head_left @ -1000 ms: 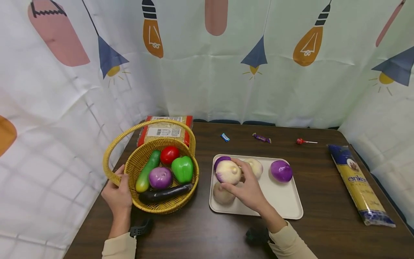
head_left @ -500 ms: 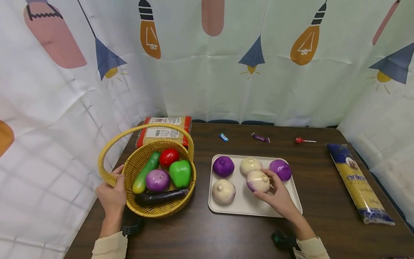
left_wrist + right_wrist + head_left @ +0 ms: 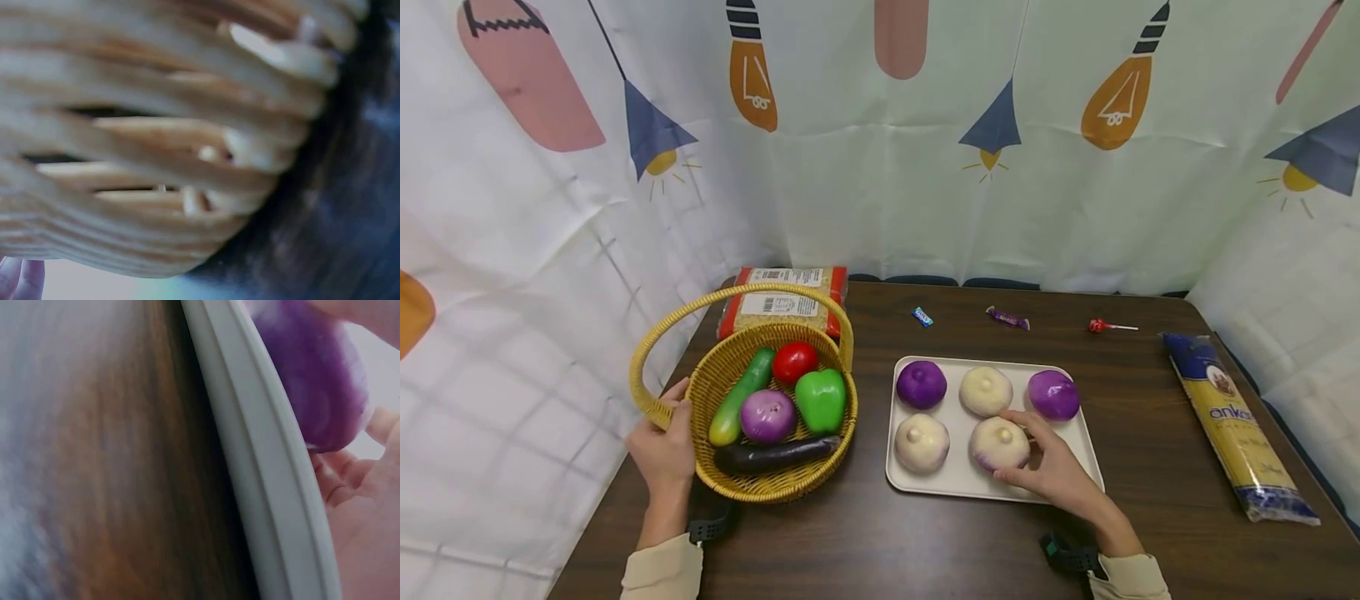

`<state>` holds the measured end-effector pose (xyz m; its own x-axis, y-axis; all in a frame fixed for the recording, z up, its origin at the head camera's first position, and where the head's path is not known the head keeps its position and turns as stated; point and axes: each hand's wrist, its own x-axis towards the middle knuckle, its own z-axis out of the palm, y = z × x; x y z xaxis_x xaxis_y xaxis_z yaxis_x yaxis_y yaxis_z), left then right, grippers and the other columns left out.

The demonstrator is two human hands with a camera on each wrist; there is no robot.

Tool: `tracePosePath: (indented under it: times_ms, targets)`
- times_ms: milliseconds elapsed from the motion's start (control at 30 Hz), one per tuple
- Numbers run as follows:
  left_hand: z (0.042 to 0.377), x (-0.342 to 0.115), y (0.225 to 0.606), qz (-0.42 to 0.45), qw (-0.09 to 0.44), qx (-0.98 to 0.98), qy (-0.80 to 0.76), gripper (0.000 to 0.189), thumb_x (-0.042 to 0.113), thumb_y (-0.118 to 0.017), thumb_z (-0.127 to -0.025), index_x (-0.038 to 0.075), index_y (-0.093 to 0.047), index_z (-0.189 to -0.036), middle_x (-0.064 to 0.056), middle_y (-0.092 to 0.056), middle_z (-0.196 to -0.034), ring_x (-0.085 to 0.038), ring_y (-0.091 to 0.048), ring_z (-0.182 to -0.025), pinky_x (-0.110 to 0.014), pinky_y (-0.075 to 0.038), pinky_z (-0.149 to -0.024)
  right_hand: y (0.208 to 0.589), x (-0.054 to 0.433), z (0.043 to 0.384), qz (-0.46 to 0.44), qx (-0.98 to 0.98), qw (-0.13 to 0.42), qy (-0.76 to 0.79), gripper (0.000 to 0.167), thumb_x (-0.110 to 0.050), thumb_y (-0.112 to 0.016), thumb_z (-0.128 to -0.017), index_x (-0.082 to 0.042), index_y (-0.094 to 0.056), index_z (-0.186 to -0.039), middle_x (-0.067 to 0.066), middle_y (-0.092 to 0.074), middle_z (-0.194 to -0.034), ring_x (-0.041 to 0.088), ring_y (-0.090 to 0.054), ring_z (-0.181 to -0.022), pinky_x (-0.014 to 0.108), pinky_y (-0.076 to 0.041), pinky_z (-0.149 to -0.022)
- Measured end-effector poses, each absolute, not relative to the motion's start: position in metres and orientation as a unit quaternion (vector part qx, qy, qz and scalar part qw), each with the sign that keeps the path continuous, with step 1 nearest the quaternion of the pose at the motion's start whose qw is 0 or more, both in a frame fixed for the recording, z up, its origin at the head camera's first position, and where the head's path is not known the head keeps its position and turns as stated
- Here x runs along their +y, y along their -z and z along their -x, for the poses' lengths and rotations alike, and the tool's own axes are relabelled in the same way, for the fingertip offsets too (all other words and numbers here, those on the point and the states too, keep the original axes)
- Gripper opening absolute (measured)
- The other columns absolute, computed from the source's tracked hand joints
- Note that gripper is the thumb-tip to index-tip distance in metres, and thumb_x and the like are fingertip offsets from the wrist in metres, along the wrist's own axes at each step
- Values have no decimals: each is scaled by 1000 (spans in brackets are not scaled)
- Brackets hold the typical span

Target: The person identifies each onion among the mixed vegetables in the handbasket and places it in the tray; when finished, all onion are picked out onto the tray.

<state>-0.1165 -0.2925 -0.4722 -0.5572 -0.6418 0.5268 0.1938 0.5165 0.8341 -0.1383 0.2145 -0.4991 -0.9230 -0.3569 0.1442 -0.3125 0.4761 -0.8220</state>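
In the head view my right hand (image 3: 1058, 473) holds a white-and-purple turnip (image 3: 999, 444) at the front middle of a cream tray (image 3: 1078, 467), thumb and fingers around its right side. The right wrist view shows the turnip's purple underside (image 3: 319, 387) beside the tray's rim. Two pale turnips (image 3: 922, 443) and two purple ones (image 3: 921, 384) sit about it on the tray. My left hand (image 3: 664, 454) grips a yellow wicker basket (image 3: 846, 446) at the left foot of its handle. Inside lie a cucumber, a tomato, a green pepper, a round purple vegetable and an eggplant.
Behind the basket lies a red-edged grain packet (image 3: 782, 304). Two wrapped candies (image 3: 1007, 318) and a red lollipop (image 3: 1099, 326) line the back of the dark table (image 3: 880, 542). A long yellow-and-blue pasta packet (image 3: 1236, 425) lies at the right. Printed curtains enclose the table.
My right hand has carried the turnip from above the tray's left side rightward and down to the front middle. My left hand stays on the basket, which has shifted only slightly.
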Motion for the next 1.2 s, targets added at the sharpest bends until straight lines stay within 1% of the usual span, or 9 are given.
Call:
tracePosePath:
  times_ms: [133, 333, 500, 633, 833, 933, 1033, 1100, 1200]
  targets:
    - [111, -284, 459, -144, 442, -743, 482, 25, 3, -61, -89, -14, -59, -71, -27, -69, -104, 7, -63, -79, -11, -40, -62, 499, 213, 138, 199, 867, 25, 455, 80, -21, -90, -69, -14, -51, -138, 3, -54, -126, 12, -53, -103, 24, -44, -87]
    - [108, -278, 450, -143, 441, -734, 496, 25, 2, -60, -88, -16, -59, -71, -30, -67, -103, 7, -64, -80, -12, -41, -64, 476, 204, 129, 196, 870, 26, 451, 79, -12, -88, -70, -2, -48, -138, 11, -56, -125, 19, -56, -98, 27, -45, -86]
    - [107, -279, 450, -149, 440, -735, 494, 26, 3, -61, -88, -15, -59, -70, -29, -68, -104, 3, -62, -69, -13, -39, -56, 493, 213, 137, 200, 863, 26, 464, 79, -23, -86, -74, -13, -46, -141, 7, -54, -131, 21, -59, -102, 31, -48, -88]
    - [107, -279, 452, -147, 440, -733, 498, 26, 4, -61, -89, -16, -60, -71, -28, -68, -104, 1, -63, -70, -13, -40, -57, 494, 223, 140, 197, 853, 14, 483, 63, -17, -78, -84, -7, -49, -139, 12, -53, -132, 27, -60, -106, 31, -52, -85]
    - [113, -286, 463, -154, 437, -725, 509, 28, 7, -61, -90, -17, -62, -74, -26, -69, -106, -1, -66, -78, -12, -43, -62, 472, 221, 139, 150, 868, -73, 468, 40, -11, -66, -93, 0, -55, -130, 16, -59, -127, 32, -60, -106, 23, -50, -86]
    - [117, -292, 473, -161, 434, -727, 507, 26, 5, -61, -90, -16, -62, -75, -24, -69, -107, 0, -66, -81, -12, -43, -64, 458, 205, 138, 141, 855, -117, 485, 31, -7, -65, -93, 0, -61, -123, 14, -63, -120, 24, -63, -101, 18, -49, -85]
    - [118, -294, 476, -163, 432, -728, 507, 25, 4, -61, -89, -16, -62, -75, -24, -69, -107, 0, -67, -84, -12, -43, -66, 444, 176, 135, 169, 814, -139, 538, 25, 0, -66, -90, 1, -66, -115, 14, -65, -113, 17, -64, -96, 19, -50, -84]
    - [117, -292, 472, -163, 430, -728, 508, 25, 5, -61, -90, -16, -62, -75, -23, -69, -108, 0, -67, -85, -12, -44, -67, 437, 150, 134, 209, 788, -136, 564, 23, 3, -67, -88, 1, -67, -111, 14, -67, -110, 18, -63, -95, 24, -52, -83]
    - [113, -285, 463, -162, 429, -727, 511, 27, 5, -61, -90, -17, -61, -75, -22, -70, -107, 0, -66, -85, -11, -44, -66, 429, 107, 131, 273, 760, -95, 583, 24, 2, -68, -88, -2, -67, -111, 13, -67, -110, 18, -63, -97, 32, -54, -82]
